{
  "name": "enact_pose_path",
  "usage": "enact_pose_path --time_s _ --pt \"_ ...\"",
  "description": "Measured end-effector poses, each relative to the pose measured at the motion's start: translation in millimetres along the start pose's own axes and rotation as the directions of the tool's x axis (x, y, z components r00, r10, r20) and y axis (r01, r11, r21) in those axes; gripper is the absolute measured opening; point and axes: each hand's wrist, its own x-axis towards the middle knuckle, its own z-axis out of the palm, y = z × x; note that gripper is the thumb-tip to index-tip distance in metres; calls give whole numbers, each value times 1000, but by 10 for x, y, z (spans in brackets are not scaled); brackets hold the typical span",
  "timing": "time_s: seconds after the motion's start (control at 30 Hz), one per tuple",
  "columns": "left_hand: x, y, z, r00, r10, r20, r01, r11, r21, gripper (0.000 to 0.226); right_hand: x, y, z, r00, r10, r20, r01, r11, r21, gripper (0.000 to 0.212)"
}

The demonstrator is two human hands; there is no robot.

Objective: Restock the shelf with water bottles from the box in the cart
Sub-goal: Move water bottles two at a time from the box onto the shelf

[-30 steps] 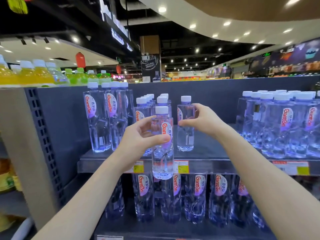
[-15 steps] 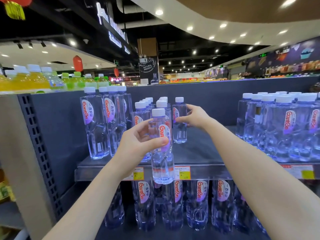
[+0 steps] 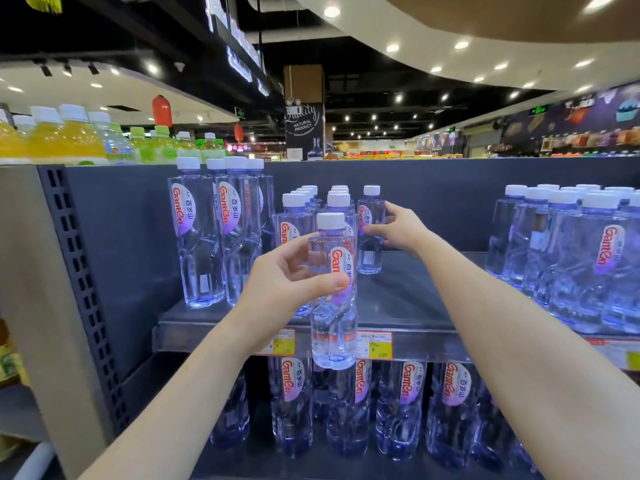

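With the left hand [image 3: 287, 282], grips 1 small Ganten bottle [image 3: 334, 327] around its middle, thumb over the label. Holds it upright in the air, just in front of the shelf [image 3: 408, 299] edge, not yet on the board.

With the right hand [image 3: 401, 233], reaches deep in and pinches the other small bottle [image 3: 370, 251] between thumb and curled fingers. Keeps that one standing on the board, just beside the rows of small bottles [image 3: 298, 216].

Compared with 1 second ago, has pushed this other bottle farther back (from about the middle of the board toward the back wall). Opens up bare board in front of it. Means room now for the bottle in the left hand, most likely next in the same line.

Shows no box and no cart from here. Leaves a wide gap up to the big group of bottles [image 3: 571, 258] on the right, so probably many more to put out.
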Motion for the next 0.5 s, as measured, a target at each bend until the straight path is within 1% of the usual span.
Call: enact_pose_path --time_s 0.07,0.13,0.2,0.23,0.27,0.3,0.33,0.37,0.4,0.43,0.47,0.5 --pt "18 -6 -7 1000 -3 0 3 1000 -10 66 2 18 -4 1000 9 -2 -9 1000 -4 62" --pt "20 5 8 1000 -9 7 9 1000 -29 65 -27 21 12 1000 16 -5 -16 1000 -13 77" --pt "13 32 28 1000 -17 1 17 999 -37 62 -163 -78 43 999 31 -34 -33 997 -72 99" --pt "17 44 34 1000 -14 3 14 1000 -24 60 -278 -175 49 996 42 -76 -52 991 -127 102" --pt "21 64 42 1000 -8 8 8 1000 -10 57 -387 -262 38 988 50 -146 -73 984 -163 94" --pt "36 69 45 1000 2 14 -2 1000 -1 56 -531 -358 5 974 37 -224 -77 982 -170 78" --pt "49 79 51 1000 6 18 -6 1000 -2 58 -702 -459 -39 961 4 -277 -47 987 -150 58" --pt "65 95 68 1000 5 18 -5 1000 -9 62 -916 -573 -95 958 -38 -283 5 993 -115 38" --pt "77 122 89 1000 0 15 0 1000 -16 65 -1117 -650 -165 969 -79 -235 64 996 -70 23" --pt "90 143 115 1000 2 17 -1 1000 -18 67 -1349 -731 -232 986 -120 -119 117 993 -27 17" --pt "104 163 143 1000 5 22 -5 1000 -15 66 -1558 -800 -289 985 -158 64 157 987 18 20" --pt "113 182 175 1000 8 30 -7 1000 -14 65 -1753 -867 -336 945 -194 265 187 981 50 28"
